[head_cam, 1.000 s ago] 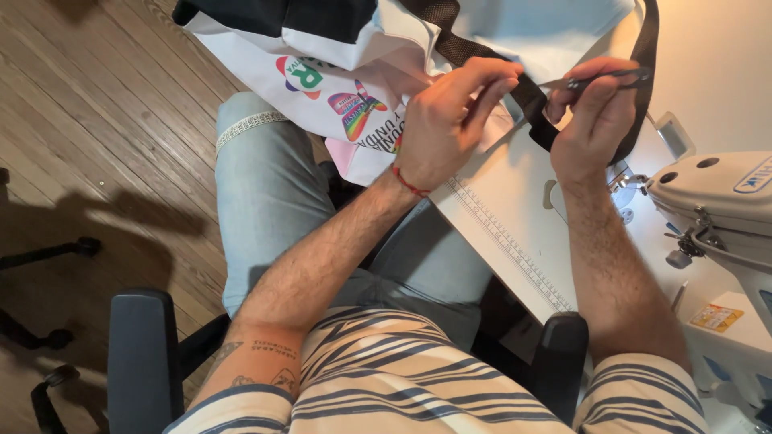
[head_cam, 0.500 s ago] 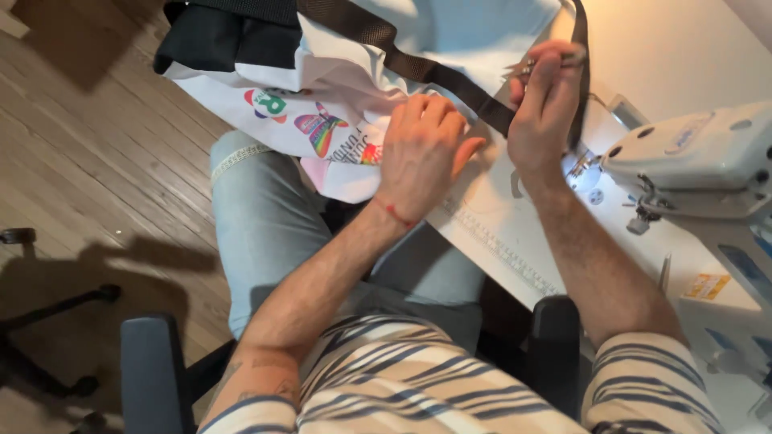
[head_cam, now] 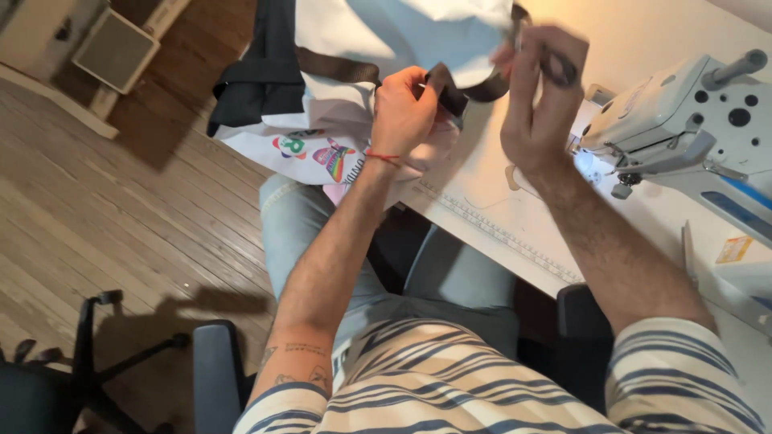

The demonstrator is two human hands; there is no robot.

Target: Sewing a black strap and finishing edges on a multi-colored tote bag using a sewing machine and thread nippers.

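Observation:
My left hand (head_cam: 404,106) grips a dark webbing strap (head_cam: 454,95) where it meets a white fabric bag (head_cam: 362,48) with colourful printed pictures (head_cam: 334,157). My right hand (head_cam: 537,95) is raised and pinches the other end of the same strap, which loops up between the two hands. The bag hangs over the table's left edge and across my lap; a black fabric panel (head_cam: 261,80) lies on its far side. A red thread bracelet circles my left wrist.
A white sewing machine (head_cam: 683,120) stands on the pale table (head_cam: 498,193) at the right, with a ruler strip along the table's near edge. An office chair base (head_cam: 96,354) sits on the wooden floor at the left. A beige box (head_cam: 117,50) is at the top left.
Both hands have lifted the strap off the table. My right hand rose higher and my left hand closed on the strap near the bag. The view shifted left.

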